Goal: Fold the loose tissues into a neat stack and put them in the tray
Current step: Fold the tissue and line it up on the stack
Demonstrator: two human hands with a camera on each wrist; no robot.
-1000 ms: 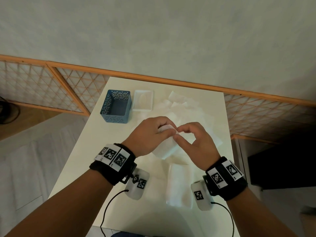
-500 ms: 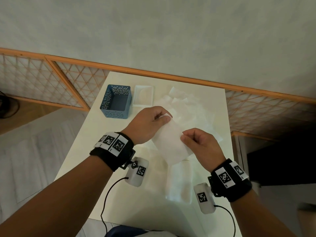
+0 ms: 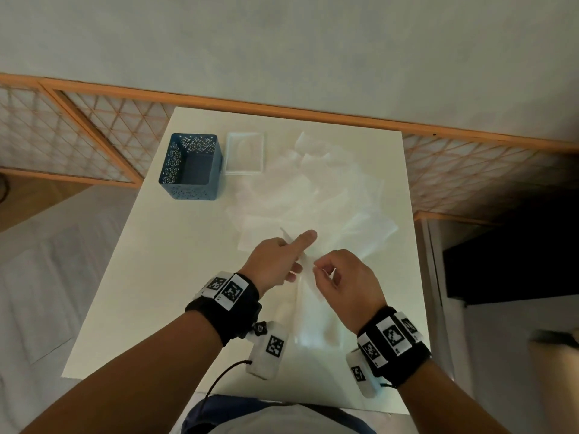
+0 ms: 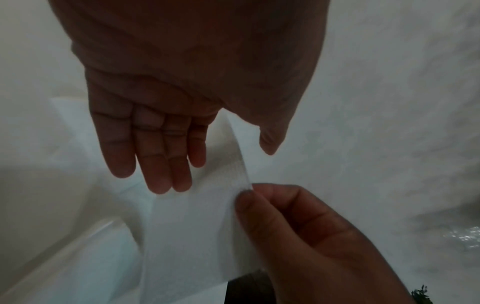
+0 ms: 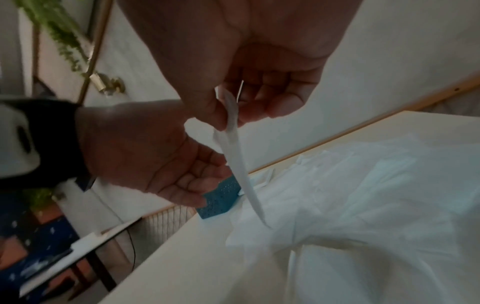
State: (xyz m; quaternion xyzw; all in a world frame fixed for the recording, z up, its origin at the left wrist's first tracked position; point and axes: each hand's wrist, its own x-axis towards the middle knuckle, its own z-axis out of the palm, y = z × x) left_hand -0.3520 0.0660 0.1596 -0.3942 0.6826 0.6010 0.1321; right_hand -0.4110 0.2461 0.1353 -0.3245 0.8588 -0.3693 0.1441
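Observation:
A white tissue (image 3: 308, 278) hangs edge-on between my hands above the table's near half. My right hand (image 3: 319, 269) pinches its upper corner between thumb and forefinger, plain in the right wrist view (image 5: 228, 119). My left hand (image 3: 289, 250) is beside the sheet with straight fingers, and the tissue (image 4: 194, 226) runs between its thumb and fingers (image 4: 161, 160). Below my hands lies a folded pile of tissues (image 3: 313, 327). Loose tissues (image 3: 316, 195) are spread over the far right of the table. The white tray (image 3: 244, 171) sits at the far middle.
A blue perforated basket (image 3: 191, 167) stands just left of the tray. The white table (image 3: 141, 277) has bare surface on its left half. An orange-framed lattice rail (image 3: 94, 126) runs behind it. A dark drop lies past the right edge.
The tissue was spread flat between both pinching hands; now it hangs edge-on. My left hand has let go and straightened its fingers, and both hands have come nearer to me.

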